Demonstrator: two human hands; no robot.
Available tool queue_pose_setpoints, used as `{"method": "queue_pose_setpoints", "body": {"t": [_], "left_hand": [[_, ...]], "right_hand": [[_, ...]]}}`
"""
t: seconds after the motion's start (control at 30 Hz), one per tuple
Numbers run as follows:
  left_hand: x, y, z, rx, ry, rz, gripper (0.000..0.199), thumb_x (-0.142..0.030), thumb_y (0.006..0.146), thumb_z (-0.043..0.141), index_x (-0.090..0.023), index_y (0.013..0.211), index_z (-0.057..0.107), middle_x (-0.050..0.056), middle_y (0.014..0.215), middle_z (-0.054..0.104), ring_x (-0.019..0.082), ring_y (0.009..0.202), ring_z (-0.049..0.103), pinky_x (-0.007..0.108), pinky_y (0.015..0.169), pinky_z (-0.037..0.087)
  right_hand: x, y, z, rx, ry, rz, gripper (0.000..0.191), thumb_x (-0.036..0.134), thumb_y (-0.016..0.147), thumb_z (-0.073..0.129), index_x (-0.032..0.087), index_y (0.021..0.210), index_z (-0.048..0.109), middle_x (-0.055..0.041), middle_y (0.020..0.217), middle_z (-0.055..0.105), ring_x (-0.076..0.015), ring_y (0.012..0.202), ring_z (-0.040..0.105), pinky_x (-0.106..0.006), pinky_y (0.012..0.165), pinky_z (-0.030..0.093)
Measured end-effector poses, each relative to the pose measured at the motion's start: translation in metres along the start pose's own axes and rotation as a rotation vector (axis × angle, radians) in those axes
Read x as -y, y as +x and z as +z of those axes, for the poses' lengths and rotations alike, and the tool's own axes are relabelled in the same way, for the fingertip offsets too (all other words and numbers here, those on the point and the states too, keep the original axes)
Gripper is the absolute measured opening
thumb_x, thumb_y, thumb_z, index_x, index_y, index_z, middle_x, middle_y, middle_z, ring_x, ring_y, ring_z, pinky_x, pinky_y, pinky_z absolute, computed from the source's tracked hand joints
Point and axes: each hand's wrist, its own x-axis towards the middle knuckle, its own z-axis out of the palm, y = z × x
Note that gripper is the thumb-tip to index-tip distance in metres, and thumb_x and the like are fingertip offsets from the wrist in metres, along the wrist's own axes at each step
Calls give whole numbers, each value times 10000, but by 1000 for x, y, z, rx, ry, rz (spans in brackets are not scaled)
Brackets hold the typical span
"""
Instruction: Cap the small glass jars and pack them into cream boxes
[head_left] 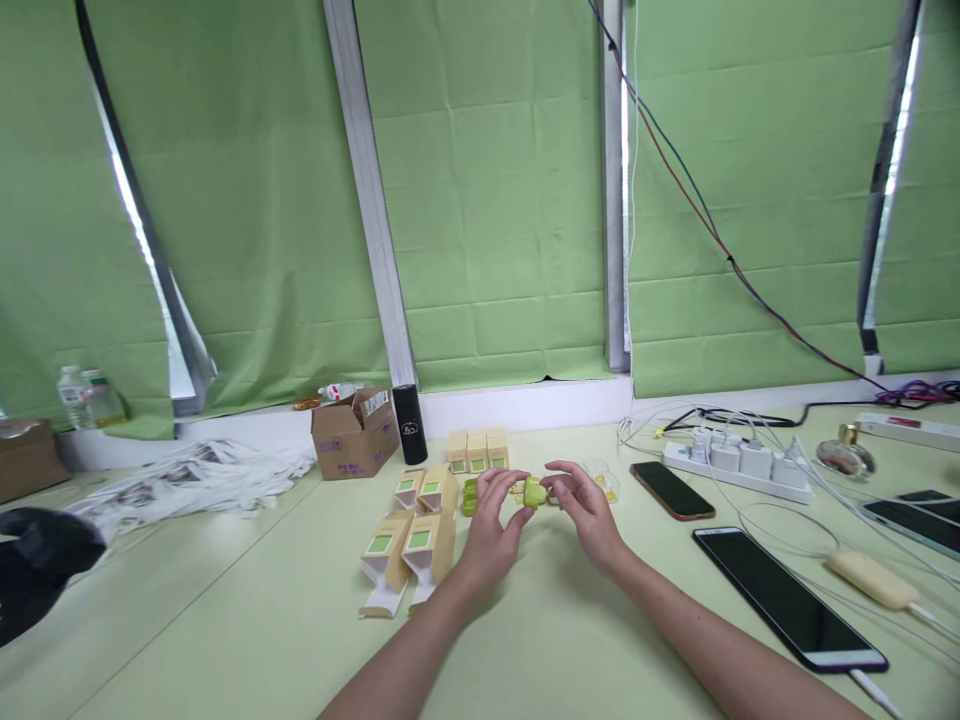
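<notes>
Between the thumb and fingers of my left hand [493, 515] is a small green rounded piece [534, 492], too small to name surely. My right hand [589, 510] is just right of it, fingers apart and curved towards it; whether a fingertip touches it I cannot tell. Similar green pieces [469, 497] lie left of my left hand, partly hidden behind it. Open cream boxes with green labels [382, 545] lie beside my left forearm, and more cream boxes [478, 452] stand in a row behind. Clear plastic packaging with yellow spots [602, 480] rests behind my right hand.
At the back stand a cardboard box [355, 437] and a black cylinder [409, 425]. White straps [199, 480] are heaped at left. Phones [787, 595], a power strip [739, 468], loose cables and a cream power bank [870, 578] occupy the right side.
</notes>
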Motion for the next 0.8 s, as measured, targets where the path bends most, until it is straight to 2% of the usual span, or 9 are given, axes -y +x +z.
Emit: {"method": "queue_pose_setpoints", "body": {"t": [0.17, 0.27, 0.47, 0.67, 0.8], "left_hand": [[13, 5, 0, -109, -125, -156, 380, -393, 873, 704, -242, 1222, 710, 127, 1288, 599, 286, 1259, 532, 450, 1089, 414], [18, 8, 0, -149, -237, -200, 429, -455, 832, 744, -220, 1190, 731, 128, 1256, 656, 274, 1170, 606, 419, 1040, 453], [22, 11, 1, -174, -603, -325, 493, -508, 767, 790, -184, 1135, 740, 108, 1070, 760, 254, 1032, 670, 373, 946, 483], [30, 13, -2, -254, -754, -393, 331, -440, 735, 801, -176, 931, 762, 67, 898, 737, 184, 843, 616, 292, 767, 444], [29, 13, -5, -260, -789, -403, 301, -413, 728, 784, -171, 904, 755, 74, 876, 726, 185, 810, 604, 298, 742, 437]], "right_hand": [[-10, 8, -8, -138, -181, -15, 360, 486, 952, 539, 198, 1153, 620, -98, 994, 742, -252, 921, 676, -376, 781, 512], [-20, 11, -12, -152, -398, -49, 271, 366, 922, 551, 212, 1122, 647, -88, 1010, 729, -259, 902, 649, -402, 776, 502], [-29, 17, -13, -17, -833, -174, 297, 127, 834, 596, 234, 1088, 705, -93, 1084, 713, -297, 1055, 578, -423, 885, 464], [-27, 29, 0, 213, -1192, -187, 308, 123, 817, 667, 218, 1102, 733, -126, 1147, 684, -316, 1111, 524, -413, 896, 382], [-31, 33, 10, 257, -1267, -199, 246, 126, 839, 644, 207, 1049, 745, -141, 1146, 668, -312, 1122, 498, -407, 909, 348]]}}
